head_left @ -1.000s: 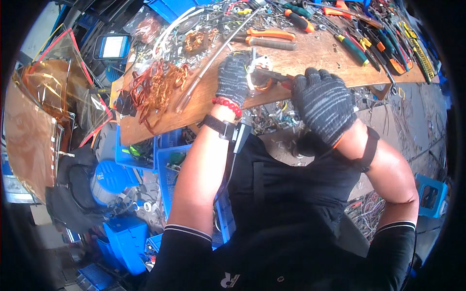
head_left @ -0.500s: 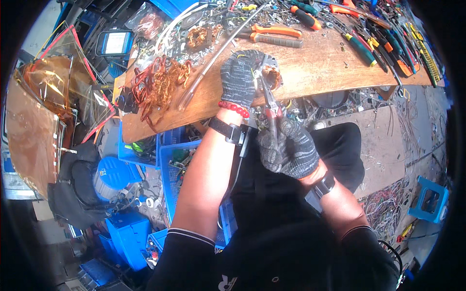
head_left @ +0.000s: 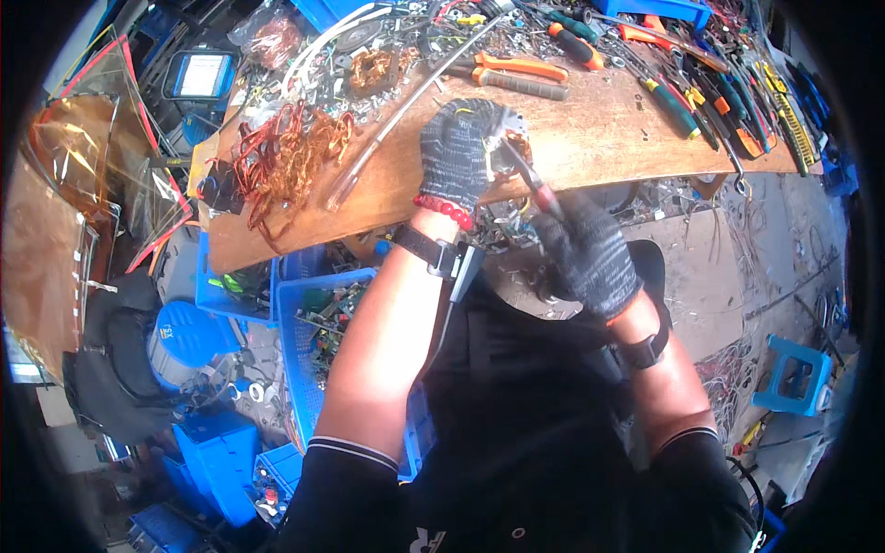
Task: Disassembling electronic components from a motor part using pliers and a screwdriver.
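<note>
My left hand (head_left: 457,152), in a grey knitted glove, is closed around a small metal motor part with copper windings (head_left: 518,147) at the front edge of the wooden bench. My right hand (head_left: 592,260), gloved alike, grips pliers with red on the handles (head_left: 545,196). The pliers' jaws reach up to the copper of the motor part; whether they are clamped on a wire is too blurred to tell. A long screwdriver (head_left: 387,129) lies left of my left hand, beside a heap of copper wire (head_left: 293,161).
Orange-handled pliers (head_left: 521,78) and several screwdrivers and wrenches lie along the back and right of the bench (head_left: 599,129). Small metal scrap (head_left: 424,41) covers its far side. Below stand blue crates (head_left: 286,341), a blue round stool (head_left: 189,332) and a small blue stool (head_left: 795,376).
My right hand and the pliers have swung right and turned, the handles now pointing down to the right. My left hand still holds the motor part in nearly the same place.
</note>
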A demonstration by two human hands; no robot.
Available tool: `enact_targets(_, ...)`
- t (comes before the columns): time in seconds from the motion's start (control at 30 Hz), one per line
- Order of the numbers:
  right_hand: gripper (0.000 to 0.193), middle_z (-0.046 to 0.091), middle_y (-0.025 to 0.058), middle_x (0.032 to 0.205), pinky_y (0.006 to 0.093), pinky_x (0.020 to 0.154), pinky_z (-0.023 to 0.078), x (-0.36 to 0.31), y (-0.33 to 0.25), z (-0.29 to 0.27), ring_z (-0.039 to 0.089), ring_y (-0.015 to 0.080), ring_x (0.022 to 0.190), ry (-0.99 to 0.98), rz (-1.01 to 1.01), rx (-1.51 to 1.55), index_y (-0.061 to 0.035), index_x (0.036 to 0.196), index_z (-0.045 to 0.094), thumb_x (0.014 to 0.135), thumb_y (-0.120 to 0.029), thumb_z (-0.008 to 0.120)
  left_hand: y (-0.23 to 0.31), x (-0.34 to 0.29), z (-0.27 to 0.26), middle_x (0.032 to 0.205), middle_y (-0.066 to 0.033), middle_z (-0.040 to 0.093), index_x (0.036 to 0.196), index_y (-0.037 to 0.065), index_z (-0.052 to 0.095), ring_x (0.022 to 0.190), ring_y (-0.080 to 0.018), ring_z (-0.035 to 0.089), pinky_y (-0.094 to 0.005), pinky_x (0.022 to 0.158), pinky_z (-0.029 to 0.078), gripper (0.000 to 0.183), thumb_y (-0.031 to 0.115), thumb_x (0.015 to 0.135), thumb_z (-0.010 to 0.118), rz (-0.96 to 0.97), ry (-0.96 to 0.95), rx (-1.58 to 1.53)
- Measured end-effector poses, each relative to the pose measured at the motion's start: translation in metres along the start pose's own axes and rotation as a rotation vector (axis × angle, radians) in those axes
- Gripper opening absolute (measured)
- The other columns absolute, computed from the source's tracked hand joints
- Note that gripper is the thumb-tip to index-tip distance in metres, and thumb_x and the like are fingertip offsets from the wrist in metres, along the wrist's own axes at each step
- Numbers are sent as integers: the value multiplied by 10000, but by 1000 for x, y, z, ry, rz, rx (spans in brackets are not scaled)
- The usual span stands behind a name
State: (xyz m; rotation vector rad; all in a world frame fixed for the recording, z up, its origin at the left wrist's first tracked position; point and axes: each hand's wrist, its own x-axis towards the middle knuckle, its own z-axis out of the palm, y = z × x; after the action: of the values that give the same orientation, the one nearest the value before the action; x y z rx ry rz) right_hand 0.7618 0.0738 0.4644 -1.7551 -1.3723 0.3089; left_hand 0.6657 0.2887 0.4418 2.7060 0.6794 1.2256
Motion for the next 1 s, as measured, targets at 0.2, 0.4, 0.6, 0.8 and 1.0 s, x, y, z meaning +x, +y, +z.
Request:
enact_targets(0.2, 262, 640, 243, 803, 499, 681, 501, 6, 10, 1, 649, 437, 783, -11, -181, -138, -5, 953, 621, 997, -257, 681, 6, 1, -8, 990, -93, 746, 1080, 115, 768, 940, -300, 699, -431, 842, 562, 236, 147, 865, 676, -13, -57, -58)
enact_targets(0.4, 214, 698, 63, 858, 295, 592, 527, -99, -2, -52, 675, 139, 683, -547, 551, 798, -32, 1101, 675, 1062, -230, 604, -22, 9, 3, 1078, -114, 728, 1150, 115, 744, 1026, -329, 673, -474, 885, 539, 368, 267, 817, 777, 14, -71, 136)
enact_targets(0.6, 265, 633, -3, 851, 275, 651, 481, -88, 47, -101, 582, 85, 732, 87, 571, 702, -22, 1226, 666, 1014, -180, 661, -50, -5, 6, 1323, -167, 641, 1382, 108, 614, 1252, -361, 596, -504, 1094, 454, 901, 419, 601, 941, -137, -344, 101)
enact_targets(0.8, 296, 705, 28, 952, 243, 724, 524, -63, 36, -80, 649, 96, 809, -2, 573, 752, 1, 1236, 663, 1010, -190, 675, -89, -17, 41, 1244, -165, 705, 1289, 48, 681, 1186, -323, 657, -423, 1053, 506, 432, 178, 880, 728, -307, -126, -387)
enact_targets(1.0, 302, 711, 41, 927, 255, 732, 539, -42, 16, -57, 667, 116, 804, -302, 550, 935, 0, 1176, 677, 995, -241, 704, -40, 2, 15, 1179, -111, 702, 1234, -11, 670, 1110, -178, 658, -326, 931, 564, 254, 128, 1073, 531, -718, -17, -1116)
